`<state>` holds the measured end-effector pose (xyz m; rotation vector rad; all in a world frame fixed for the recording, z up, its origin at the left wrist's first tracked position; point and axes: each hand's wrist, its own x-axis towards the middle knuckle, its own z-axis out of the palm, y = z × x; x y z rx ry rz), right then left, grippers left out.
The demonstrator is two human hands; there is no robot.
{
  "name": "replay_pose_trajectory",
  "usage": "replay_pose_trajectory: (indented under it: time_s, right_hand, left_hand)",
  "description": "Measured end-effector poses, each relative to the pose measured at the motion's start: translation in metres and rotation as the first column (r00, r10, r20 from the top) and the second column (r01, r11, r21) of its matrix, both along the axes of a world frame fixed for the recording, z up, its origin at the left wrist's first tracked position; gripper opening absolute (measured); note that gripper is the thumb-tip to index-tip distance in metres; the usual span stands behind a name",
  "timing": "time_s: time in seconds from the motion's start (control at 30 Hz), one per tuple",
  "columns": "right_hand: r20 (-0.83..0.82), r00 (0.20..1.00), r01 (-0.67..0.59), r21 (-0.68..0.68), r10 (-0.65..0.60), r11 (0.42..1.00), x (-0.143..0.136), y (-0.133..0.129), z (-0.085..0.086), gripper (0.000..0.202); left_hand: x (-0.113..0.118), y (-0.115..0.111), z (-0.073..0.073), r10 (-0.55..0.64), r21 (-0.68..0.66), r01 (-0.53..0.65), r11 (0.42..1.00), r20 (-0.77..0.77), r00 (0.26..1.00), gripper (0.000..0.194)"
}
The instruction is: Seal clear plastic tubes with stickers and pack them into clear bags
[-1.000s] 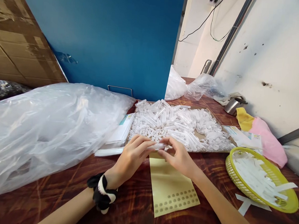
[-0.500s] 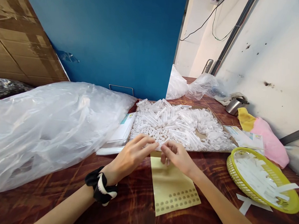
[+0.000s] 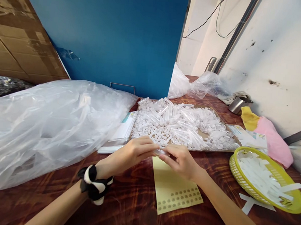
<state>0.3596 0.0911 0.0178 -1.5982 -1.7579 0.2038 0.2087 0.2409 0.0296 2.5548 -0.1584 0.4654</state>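
My left hand point(image 3: 139, 152) and my right hand point(image 3: 182, 160) meet above the top of a yellow sheet of small round stickers point(image 3: 165, 181). Between their fingertips is a small clear plastic tube point(image 3: 158, 151), pinched from both sides and partly covered by the fingers. Rows of dark round stickers show at the sheet's lower end. Just beyond the hands lies a shallow cardboard tray point(image 3: 203, 133) heaped with clear plastic tubes point(image 3: 188, 119) and small white caps point(image 3: 154, 133).
A yellow basket point(image 3: 298, 203) of white strips stands at right, with loose strips point(image 3: 249, 205) beside it. A big plastic bag point(image 3: 63, 120) covers the left side. Behind are a blue panel point(image 3: 106, 35), a metal cup point(image 3: 239, 105) and a pink cloth point(image 3: 275, 140).
My hands have come together, and the clear tube now shows between the fingertips. My right hand has turned and closed in. The view has shifted slightly.
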Motion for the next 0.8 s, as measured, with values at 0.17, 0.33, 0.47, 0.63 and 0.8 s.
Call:
replay_pose_trajectory:
  time_s: [0.17,0.33,0.47,0.63,0.8]
  right_hand:
    - [-0.287,0.956,0.011,-0.152,-0.054,0.988,-0.006,0.005,0.003,0.044]
    - [-0.261,0.961,0.058,-0.145,-0.095,0.988,0.004,0.033,0.021,0.030]
    - [0.065,0.974,0.225,-0.181,-0.217,0.957,0.002,0.062,0.017,0.015]
    - [0.204,0.962,0.211,-0.137,-0.181,0.968,-0.019,0.077,0.005,0.009]
    - [0.093,0.950,0.298,0.017,-0.298,0.955,-0.027,0.078,0.001,0.011]
  left_hand:
    - [-0.010,0.001,0.005,0.003,0.196,-0.007,0.981,0.020,1.000,0.023]
    - [-0.029,0.027,0.003,0.488,0.000,-0.559,0.829,0.489,0.723,0.018]
    - [-0.037,0.042,-0.004,0.714,-0.339,-0.641,0.688,0.477,0.513,0.018]
    - [-0.038,0.033,-0.017,0.691,-0.400,-0.565,0.722,0.359,0.628,0.016]
    - [-0.035,0.030,-0.019,0.718,-0.627,-0.484,0.610,0.179,0.673,0.028]
